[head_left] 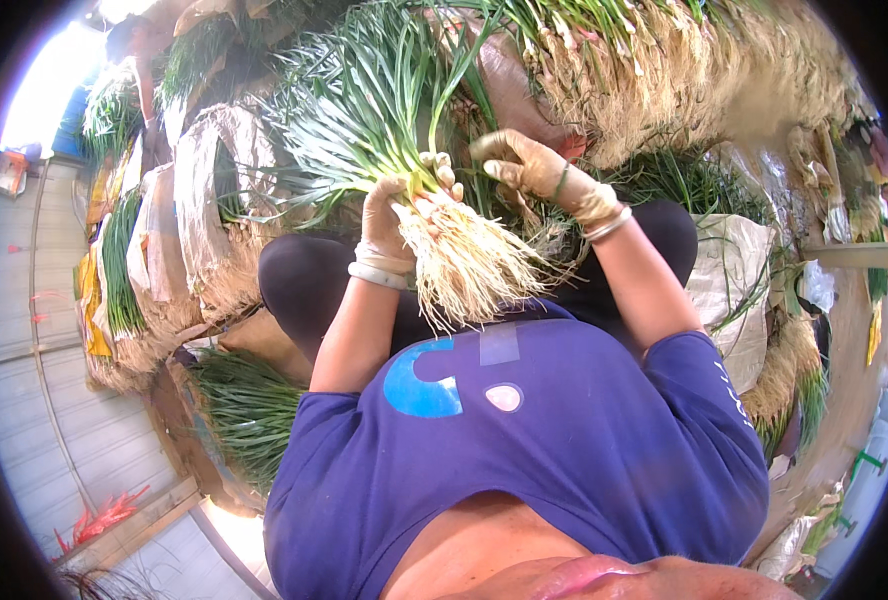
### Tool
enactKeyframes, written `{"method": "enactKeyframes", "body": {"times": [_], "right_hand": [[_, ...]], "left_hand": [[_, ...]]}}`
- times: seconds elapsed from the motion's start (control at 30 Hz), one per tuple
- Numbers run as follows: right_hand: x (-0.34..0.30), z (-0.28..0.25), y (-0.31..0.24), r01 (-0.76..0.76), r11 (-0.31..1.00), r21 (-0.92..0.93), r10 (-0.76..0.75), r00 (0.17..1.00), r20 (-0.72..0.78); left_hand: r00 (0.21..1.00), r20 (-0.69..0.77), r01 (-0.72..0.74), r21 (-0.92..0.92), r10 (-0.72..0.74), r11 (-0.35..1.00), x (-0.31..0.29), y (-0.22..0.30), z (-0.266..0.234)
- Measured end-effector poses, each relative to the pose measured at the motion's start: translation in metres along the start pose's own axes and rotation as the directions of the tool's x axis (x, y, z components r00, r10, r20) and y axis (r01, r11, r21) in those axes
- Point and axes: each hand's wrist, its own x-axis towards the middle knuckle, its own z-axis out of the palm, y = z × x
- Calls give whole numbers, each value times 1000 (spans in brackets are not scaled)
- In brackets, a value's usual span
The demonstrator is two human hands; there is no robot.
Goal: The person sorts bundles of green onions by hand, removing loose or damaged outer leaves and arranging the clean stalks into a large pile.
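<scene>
A thick bunch of scallions, long green leaves fanned up and pale stringy roots hanging down, is in front of my chest. My left hand, in a pale soiled glove, wraps round the bunch at its white stems; gloved fingertips show on the far side. My right hand, gloved too, is raised to the right of the bunch, apart from it. Its fingers are loosely curved with a gap between them, and nothing shows in them. A thin green strip clings to that glove. Bands circle both wrists.
Heaped scallions with matted roots lie at the far right. Wrapped bundles stand at left, near a white panelled wall. More scallions lie by my left elbow; a pale sack sits beside my right knee. Red strings are at lower left.
</scene>
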Motion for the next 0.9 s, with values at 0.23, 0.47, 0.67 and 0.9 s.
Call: {"method": "enactKeyframes", "body": {"times": [0.23, 0.47, 0.67, 0.9], "right_hand": [[15, 12, 7, -117, 974, 195, 81, 980, 184], [1, -40, 62, -299, 464, -834, 363, 923, -129], [45, -24, 133, -537, 523, -662, 104, 811, -576], [4, 81, 108, 128, 105, -986, 80, 987, 137]], "left_hand": [[998, 53, -46, 17, 45, 999, -1, 5, 6], [996, -21, -88, -61, 86, 994, -14, 8, 9], [997, 59, -49, 7, 49, 999, -29, 18, 25], [993, 99, -76, 141, 62, 987, -64, 56, 38]]}}
